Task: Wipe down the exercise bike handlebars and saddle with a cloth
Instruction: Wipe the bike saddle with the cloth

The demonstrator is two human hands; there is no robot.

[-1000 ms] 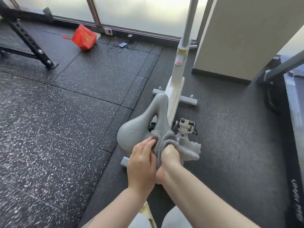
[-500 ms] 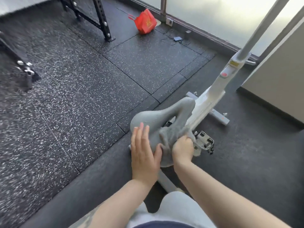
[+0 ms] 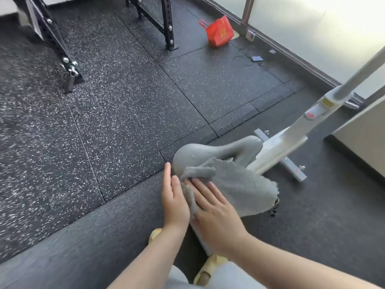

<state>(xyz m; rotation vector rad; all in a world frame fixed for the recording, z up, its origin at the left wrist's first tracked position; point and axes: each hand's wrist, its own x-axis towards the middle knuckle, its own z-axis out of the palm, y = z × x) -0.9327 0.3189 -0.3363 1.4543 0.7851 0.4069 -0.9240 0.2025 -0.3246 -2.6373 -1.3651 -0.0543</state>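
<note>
The grey saddle sat a little right of the frame's centre, its broad rear end toward the lower left and its narrow nose pointing to the upper right, where it met the white bike frame. A grey cloth lay draped over the rear and right side of the saddle, with a folded flap bunched near its upper left edge and its loose lower edge hanging past the saddle toward the lower right. The left hand came up from the bottom centre with its fingers straight and held together, its fingertips reaching the saddle's rear left rim and its palm edge lying against a fold of the cloth; it gripped nothing. The right hand lay just beside it, to the right, flat on top of the cloth with its fingers spread and extended, pressing the fabric down on the saddle rather than clutching it. The two hands were nearly touching, with a ridge of cloth caught between them. Speckled black floor mats filled the left and centre of the frame, a black rack stood in the upper left, and a red bag rested by the window in the upper right.
</note>
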